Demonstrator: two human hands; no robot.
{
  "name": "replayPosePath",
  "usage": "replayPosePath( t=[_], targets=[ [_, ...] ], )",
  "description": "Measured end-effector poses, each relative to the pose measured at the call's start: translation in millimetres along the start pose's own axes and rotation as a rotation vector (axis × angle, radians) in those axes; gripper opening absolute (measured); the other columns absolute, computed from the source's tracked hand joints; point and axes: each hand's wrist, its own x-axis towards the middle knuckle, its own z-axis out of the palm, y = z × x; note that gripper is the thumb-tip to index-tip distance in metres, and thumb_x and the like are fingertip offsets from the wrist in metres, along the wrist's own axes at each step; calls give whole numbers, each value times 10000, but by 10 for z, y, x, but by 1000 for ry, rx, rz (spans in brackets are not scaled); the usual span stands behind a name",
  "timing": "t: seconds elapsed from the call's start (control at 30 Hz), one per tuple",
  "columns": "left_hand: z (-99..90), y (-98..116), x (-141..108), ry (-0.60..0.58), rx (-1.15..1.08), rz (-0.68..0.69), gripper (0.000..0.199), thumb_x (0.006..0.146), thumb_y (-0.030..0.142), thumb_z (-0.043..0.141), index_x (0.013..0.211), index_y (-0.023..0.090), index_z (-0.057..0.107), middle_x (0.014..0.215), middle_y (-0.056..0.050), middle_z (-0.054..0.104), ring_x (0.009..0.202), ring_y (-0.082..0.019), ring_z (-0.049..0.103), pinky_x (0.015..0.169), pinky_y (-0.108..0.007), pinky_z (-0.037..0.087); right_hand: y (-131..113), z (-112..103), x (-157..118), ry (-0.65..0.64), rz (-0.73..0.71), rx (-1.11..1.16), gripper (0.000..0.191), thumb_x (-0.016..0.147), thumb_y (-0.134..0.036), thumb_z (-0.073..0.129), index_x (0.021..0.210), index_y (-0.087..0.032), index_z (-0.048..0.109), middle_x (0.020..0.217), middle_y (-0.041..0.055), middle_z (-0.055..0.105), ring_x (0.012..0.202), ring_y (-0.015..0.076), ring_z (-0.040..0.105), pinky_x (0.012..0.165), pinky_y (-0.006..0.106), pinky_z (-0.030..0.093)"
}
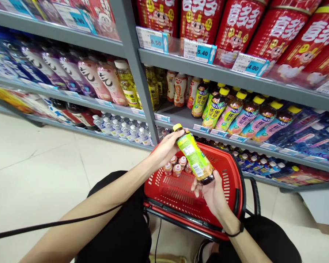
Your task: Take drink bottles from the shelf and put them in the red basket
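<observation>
Both arms (109, 190) reach forward, left grip (167, 148) curled, right grip (212, 191) cupped.

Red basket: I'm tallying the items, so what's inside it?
A cluster of small bottles sits at its far left. The yellow-capped bottle, left hand and right hand hide parts of the basket; anything behind them cannot be seen.

The basket (178, 188) sits on the floor (44, 157) between the person's knees, before the shelving (141, 69). Small bottles (177, 170) stand in its far left part. Above it, the tea bottle (192, 151) slants between the hands: left hand (167, 146) at the neck end, right hand (212, 191) at the base. Behind, to the right of the upright, a row of bottles (233, 113) occupies a shelf beneath containers (235, 33); further bottles (109, 82) line shelves to the left.
</observation>
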Motion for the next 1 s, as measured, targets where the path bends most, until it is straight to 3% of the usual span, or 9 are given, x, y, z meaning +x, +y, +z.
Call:
replayPosePath(
  t=[0.13,0.27,0.4,0.47,0.57,0.67,0.77,0.87,1.0],
  targets=[
    [43,109,-28,47,9,-23,341,888,389,713,1145,165,722,1171,-115,758,1026,-235,713,954,-374,543,41,-79,14,156,-221,-251,469,821,-501,792,1129,-168,671,966,100,772,711,224,736,483,276,550],
    [37,196,-66,2,-29,-38,393,924,469,609,1115,142,713,1149,-146,767,1026,-265,732,973,-421,546,77,-131,-22,245,-478,-590,761,722,-297,894,1402,-206,567,1385,137,649,1118,273,705,848,371,642],
    [11,224,-80,-46,-39,-44,430,892,459,620,1129,115,723,1102,-157,779,1043,-283,733,993,-421,530,65,-220,-62,290,-718,-898,720,795,-268,838,1447,-211,539,1413,148,609,1208,294,662,996,457,604],
    [4,219,-81,-56,-46,-45,436,877,452,626,1115,102,733,1088,-165,782,1038,-288,735,997,-419,521,-6,-303,-68,232,-879,-1078,696,821,-216,816,1455,-236,531,1378,143,616,1249,303,632,1028,493,587],
    [5,205,-93,-68,-51,-29,422,859,434,630,1070,89,749,1063,-172,786,1029,-296,736,1003,-418,509,-172,-441,-61,48,-1109,-1334,710,860,-93,745,1497,-271,487,1357,146,618,1286,306,607,1038,527,577],
    [14,192,-117,-108,-13,1,418,850,425,641,1064,84,755,1040,-169,790,1037,-305,730,998,-420,507,-289,-513,-52,-11,-1209,-1440,737,862,-44,722,1511,-278,463,1360,154,610,1277,306,614,1010,525,590],
    [14,181,-127,-175,62,29,459,856,441,652,1167,110,725,1071,-154,787,1027,-303,727,954,-420,524,-265,-478,-54,87,-1111,-1341,707,822,-140,811,1451,-256,509,1308,146,645,1205,306,656,989,509,597],
    [-22,179,-100,-221,132,81,525,862,490,650,1255,143,680,1108,-146,779,986,-291,730,905,-406,540,-143,-376,-51,197,-785,-1086,651,753,-269,878,1331,-223,582,1224,128,697,1071,292,706,930,465,615],
    [-131,225,-41,-242,348,181,546,862,503,689,1278,149,675,1160,-144,758,1029,-290,719,895,-371,542,-38,-266,12,162,-386,-622,434,792,-435,814,1100,-180,646,865,67,740,684,208,703,573,316,593]
  ],
)
